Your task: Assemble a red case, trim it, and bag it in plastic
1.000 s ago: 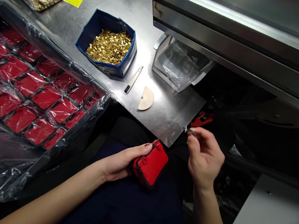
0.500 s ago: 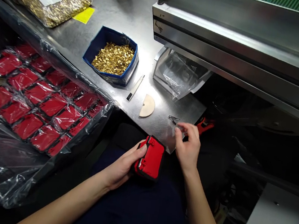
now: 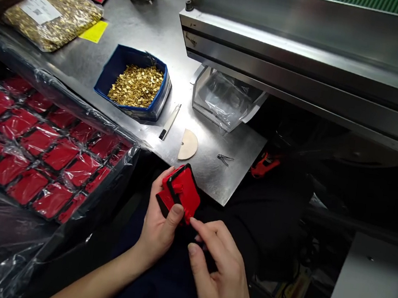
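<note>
A red case with black edges (image 3: 189, 191) is in my left hand (image 3: 161, 221), whose thumb presses near its lower edge and whose fingers wrap behind it. My right hand (image 3: 223, 263) is beside the lower right corner of the case, its index fingertip touching a red latch there, thumb apart from the index finger. Nothing shows between those fingers. On the metal table lie a pale half-round disc (image 3: 188, 145), a white cutter (image 3: 170, 122) and small nippers (image 3: 225, 159).
A blue bin (image 3: 162, 97) of gold metal pieces stands left of a clear-grey tray (image 3: 220, 118) holding plastic bags. Red cases in plastic (image 3: 36, 139) fill a lined box at left. A metal machine frame (image 3: 286, 58) crosses the upper right. Red-handled pliers (image 3: 265, 166) lie by the table corner.
My right hand has moved from above the table corner down to the case. My left hand has turned and tilted the case and shifted it left. The camera view has shifted.
</note>
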`<state>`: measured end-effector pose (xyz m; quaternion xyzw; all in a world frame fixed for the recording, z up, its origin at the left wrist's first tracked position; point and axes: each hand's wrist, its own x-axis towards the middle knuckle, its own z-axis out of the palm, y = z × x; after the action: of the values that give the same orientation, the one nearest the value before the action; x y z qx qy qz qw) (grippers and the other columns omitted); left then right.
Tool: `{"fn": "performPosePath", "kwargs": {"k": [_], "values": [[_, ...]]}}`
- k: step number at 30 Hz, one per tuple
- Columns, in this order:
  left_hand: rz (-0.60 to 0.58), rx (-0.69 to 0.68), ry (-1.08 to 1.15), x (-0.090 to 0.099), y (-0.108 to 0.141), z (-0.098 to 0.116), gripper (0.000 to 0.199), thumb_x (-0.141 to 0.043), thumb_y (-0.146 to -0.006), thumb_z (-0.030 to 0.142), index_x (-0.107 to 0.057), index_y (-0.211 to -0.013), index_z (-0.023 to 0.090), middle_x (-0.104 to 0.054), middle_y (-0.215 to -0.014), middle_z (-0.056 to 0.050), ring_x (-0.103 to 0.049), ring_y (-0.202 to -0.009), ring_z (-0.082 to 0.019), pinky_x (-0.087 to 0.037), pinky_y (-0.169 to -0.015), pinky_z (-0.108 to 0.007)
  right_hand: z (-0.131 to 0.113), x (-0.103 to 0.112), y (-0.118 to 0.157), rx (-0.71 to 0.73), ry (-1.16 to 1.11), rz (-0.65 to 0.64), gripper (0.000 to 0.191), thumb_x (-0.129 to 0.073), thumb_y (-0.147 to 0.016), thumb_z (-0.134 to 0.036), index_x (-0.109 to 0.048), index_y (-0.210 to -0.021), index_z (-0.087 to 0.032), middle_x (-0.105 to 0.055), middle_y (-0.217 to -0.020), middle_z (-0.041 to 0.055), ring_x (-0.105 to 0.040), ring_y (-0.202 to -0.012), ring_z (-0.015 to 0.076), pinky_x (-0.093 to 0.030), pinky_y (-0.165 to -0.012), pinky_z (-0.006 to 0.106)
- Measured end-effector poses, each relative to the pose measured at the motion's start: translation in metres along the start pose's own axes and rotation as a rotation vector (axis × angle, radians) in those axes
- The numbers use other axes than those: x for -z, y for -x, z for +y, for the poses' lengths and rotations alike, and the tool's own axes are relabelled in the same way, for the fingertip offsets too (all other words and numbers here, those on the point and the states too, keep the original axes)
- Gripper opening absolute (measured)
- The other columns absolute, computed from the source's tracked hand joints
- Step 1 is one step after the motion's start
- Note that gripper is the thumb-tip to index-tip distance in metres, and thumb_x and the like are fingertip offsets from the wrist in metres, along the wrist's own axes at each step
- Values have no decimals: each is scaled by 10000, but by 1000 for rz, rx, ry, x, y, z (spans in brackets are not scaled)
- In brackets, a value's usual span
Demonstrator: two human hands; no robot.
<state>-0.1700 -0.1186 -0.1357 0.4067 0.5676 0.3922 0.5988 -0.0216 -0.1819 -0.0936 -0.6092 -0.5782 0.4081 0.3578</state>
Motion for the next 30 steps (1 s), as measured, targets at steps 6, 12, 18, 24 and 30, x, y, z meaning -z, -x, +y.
{"fn": "performPosePath", "kwargs": {"k": [6,12,18,24,30], "values": [[-2,-40,-37,1,0,-1,777,-671,-890,671,-415,-1526,306,-463,-1558,-104,-464,-1407,-365,-374,-1162,-393,4,6,-17,-427,-340,-56,230,-551,-1023,-396,-652,-912,-222,-578,-816,-4,-548,-745,143,-485,-691,260],[-45,14,8,-2,-1,3,679,-600,-946,665,-446,-1504,312,-545,-1480,-75,-504,-1371,-331,-390,-1146,-375,24,8,-22,-463,-590,101,207,-613,-1001,-439,-633,-991,-234,-589,-883,-11,-553,-801,136,-482,-738,247],[7,-75,15,-4,-4,-11,620,-561,-984,635,-486,-1460,245,-594,-1399,-101,-571,-1292,-322,-419,-1124,-440,11,10,-12,-193,-235,71,102,-615,-997,-248,-700,-1042,-282,-674,-988,-12,-632,-923,141,-499,-852,263],[-32,-100,-59,-4,-3,-14,585,-568,-1008,573,-451,-1500,279,-556,-1461,-86,-551,-1324,-287,-423,-1131,-404,13,9,-17,-125,-164,-59,86,-622,-993,-239,-683,-1046,-268,-669,-1029,1,-630,-984,156,-504,-884,292],[-138,8,-80,-5,1,-7,581,-538,-1042,515,-353,-1558,321,-459,-1582,-57,-420,-1474,-263,-348,-1220,-397,33,8,-21,-146,-73,-1,527,-799,-873,-412,-581,-1340,-302,-537,-1443,68,-525,-1336,255,-454,-1129,389]]}}
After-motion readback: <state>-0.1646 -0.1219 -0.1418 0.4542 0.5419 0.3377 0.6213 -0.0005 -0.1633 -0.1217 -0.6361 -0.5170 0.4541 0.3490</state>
